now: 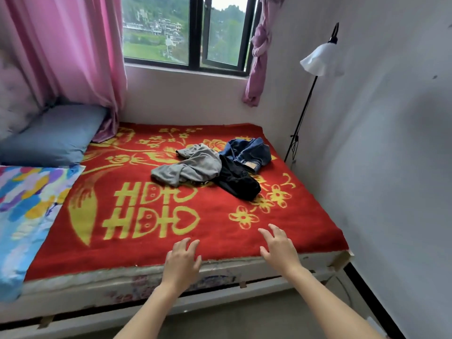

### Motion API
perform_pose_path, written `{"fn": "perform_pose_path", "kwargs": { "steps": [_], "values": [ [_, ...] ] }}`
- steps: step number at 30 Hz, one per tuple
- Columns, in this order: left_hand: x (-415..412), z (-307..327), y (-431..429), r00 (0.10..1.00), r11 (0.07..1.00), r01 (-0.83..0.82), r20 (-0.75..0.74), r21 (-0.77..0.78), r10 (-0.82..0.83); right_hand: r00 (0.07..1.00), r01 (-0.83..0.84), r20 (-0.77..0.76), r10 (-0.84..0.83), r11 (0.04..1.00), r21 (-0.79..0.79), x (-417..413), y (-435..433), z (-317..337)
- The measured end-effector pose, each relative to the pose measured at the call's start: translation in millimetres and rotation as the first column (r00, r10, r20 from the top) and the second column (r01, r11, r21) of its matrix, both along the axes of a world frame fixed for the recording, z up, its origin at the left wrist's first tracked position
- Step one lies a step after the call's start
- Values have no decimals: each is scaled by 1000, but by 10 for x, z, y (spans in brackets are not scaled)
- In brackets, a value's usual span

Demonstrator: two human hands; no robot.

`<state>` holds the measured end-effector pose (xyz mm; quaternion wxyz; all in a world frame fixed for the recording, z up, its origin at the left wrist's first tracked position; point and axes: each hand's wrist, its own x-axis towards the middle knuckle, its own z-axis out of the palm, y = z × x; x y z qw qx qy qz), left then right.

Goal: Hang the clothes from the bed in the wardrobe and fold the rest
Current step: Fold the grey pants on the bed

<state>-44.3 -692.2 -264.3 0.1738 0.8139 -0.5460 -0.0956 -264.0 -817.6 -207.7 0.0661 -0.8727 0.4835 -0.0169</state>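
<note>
Red blanket [171, 241] with yellow flowers covers the bed [122, 287], which carries a small heap of clothes toward its far right part. A grey garment [193, 165] lies crumpled on the left of the heap, a black garment [238, 184] touches it on the right, and a pair of denim jeans [249, 150] sits just behind. The left hand [182, 263] and right hand [278, 248] reach over the near edge, fingers spread and loose, holding nothing, well apart from the heap. A blue pillow [53, 135] and a colourful quilt [27, 206] lie along the left side.
</note>
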Motion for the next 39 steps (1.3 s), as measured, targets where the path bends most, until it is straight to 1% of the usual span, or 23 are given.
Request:
{"fn": "perform_pose_path", "kwargs": {
  "steps": [3, 7, 11, 17, 20, 24, 28, 30, 33, 39],
  "values": [
    [442, 68, -387, 1000, 1000, 18, 17, -22, -17, 998, 55, -10, -55, 998, -21, 251, -405, 28],
    [1014, 60, -691, 1000, 1000, -14, 6, -26, 15, 995, 91, -47, -89, 996, 27, 553, -719, -48],
    [1436, -17, -833, 996, 997, -84, -26, 3, 84, 990, 77, -119, -70, 996, 54, 844, -1005, -159],
    [1986, -75, -1084, 979, 978, -202, -9, 59, 203, 987, 17, -158, 0, 994, 107, 1453, -1560, -356],
    [2254, -85, -1259, 967, 963, -254, 20, 94, 253, 979, -24, -197, 52, 989, 144, 1816, -1913, -514],
    [2626, -127, -1537, 941, 927, -339, 63, 158, 333, 977, -20, -200, 68, 972, 233, 2274, -2433, -770],
    [2870, -236, -2002, 920, 888, -387, 43, 249, 389, 970, -44, -212, 115, 948, 314, 2727, -3051, -1078],
    [2953, -310, -2259, 908, 867, -401, 8, 295, 418, 968, -42, -216, 127, 933, 358, 2915, -3338, -1222],
    [3091, -446, -2717, 889, 843, -417, -41, 340, 456, 969, -44, -211, 131, 926, 375, 3191, -3821, -1439],
    [3293, -736, -3360, 877, 812, -408, -66, 417, 475, 964, 35, -254, 83, 903, 427, 3534, -4612, -1809]
  ]
}}
